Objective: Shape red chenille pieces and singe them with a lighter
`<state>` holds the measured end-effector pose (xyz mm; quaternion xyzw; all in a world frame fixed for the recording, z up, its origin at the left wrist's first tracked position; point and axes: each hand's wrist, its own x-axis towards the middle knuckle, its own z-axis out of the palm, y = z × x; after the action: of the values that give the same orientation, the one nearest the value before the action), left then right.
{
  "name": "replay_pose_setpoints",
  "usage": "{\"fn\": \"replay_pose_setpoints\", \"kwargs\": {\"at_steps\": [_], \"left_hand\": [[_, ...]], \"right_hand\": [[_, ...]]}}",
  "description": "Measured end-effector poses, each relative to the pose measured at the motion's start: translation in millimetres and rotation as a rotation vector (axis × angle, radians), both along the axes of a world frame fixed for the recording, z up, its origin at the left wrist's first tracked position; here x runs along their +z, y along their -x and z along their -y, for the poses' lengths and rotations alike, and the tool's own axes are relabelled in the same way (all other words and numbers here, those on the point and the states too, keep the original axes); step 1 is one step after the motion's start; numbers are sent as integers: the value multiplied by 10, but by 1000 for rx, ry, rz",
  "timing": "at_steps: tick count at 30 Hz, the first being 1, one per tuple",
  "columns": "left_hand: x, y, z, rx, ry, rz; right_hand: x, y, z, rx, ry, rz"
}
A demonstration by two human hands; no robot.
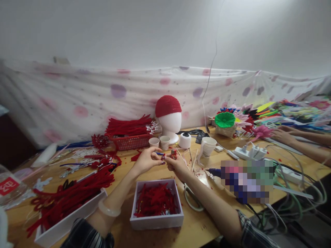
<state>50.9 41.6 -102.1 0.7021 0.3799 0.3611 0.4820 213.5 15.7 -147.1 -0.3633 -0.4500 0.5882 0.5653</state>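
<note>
My left hand (146, 159) and my right hand (176, 164) meet over the table, fingertips pinched close together. Between them is something tiny and dark, with a thin blue piece (160, 153) by the left fingers; its kind is too small to tell. A small red printed object (173, 154) shows just above my right hand, and I cannot tell whether it is held. Below my hands stands a white box (156, 223) of red fuzzy pieces (155, 199). Scissors (192, 199) lie under my right forearm, partly hidden.
Behind stand a white foam head (172, 124) in a red cap, paper cups (164, 142) and a red basket (126, 143) of red stems. Another box (69, 220) is at left. Power strips (249, 151), cables and another person's hands (283, 136) are at right.
</note>
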Motion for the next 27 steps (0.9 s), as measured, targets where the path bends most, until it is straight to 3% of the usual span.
{"fn": "replay_pose_setpoints", "kwargs": {"at_steps": [10,18,27], "left_hand": [[33,98,-27,-127,46,-100],[72,70,-20,-8,-46,-53],[123,36,60,-16,15,-18]], "right_hand": [[60,-66,-49,-52,-21,-134],[65,-82,-36,35,8,-91],[49,-37,19,117,-8,6]]}}
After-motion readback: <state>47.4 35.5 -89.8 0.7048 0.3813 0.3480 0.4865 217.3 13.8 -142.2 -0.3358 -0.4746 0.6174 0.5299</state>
